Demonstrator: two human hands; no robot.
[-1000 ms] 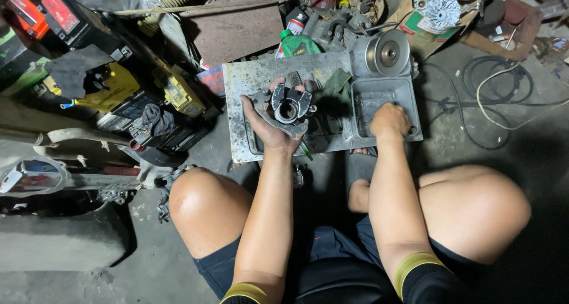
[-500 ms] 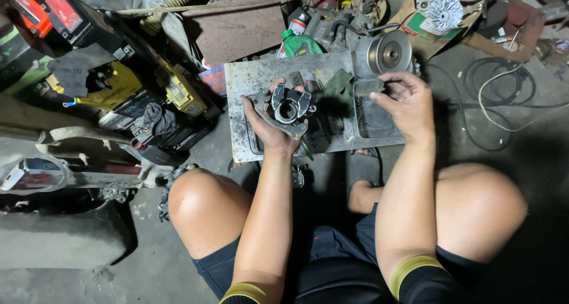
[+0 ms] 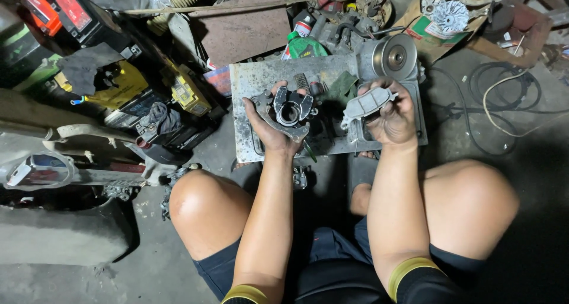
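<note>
Head view looks down on a grey brake pad (image 3: 368, 104) pinched in my right hand (image 3: 392, 117), fingers clenched along its lower edge, its long axis running nearly level, tipped up toward the right. It lies just right of the dark metal caliper (image 3: 288, 110) that my left hand (image 3: 274, 126) cradles from below, fingers wrapped round its bracket, round bore facing up. The two parts are near but apart, over the middle of a scuffed steel plate (image 3: 246, 120). Caliper is cast, greasy, lumpy; the pad flat and matte. At the plate's far right corner sits a smooth pulley (image 3: 394, 56); a green bottle (image 3: 303, 46) stands beyond the far edge.
</note>
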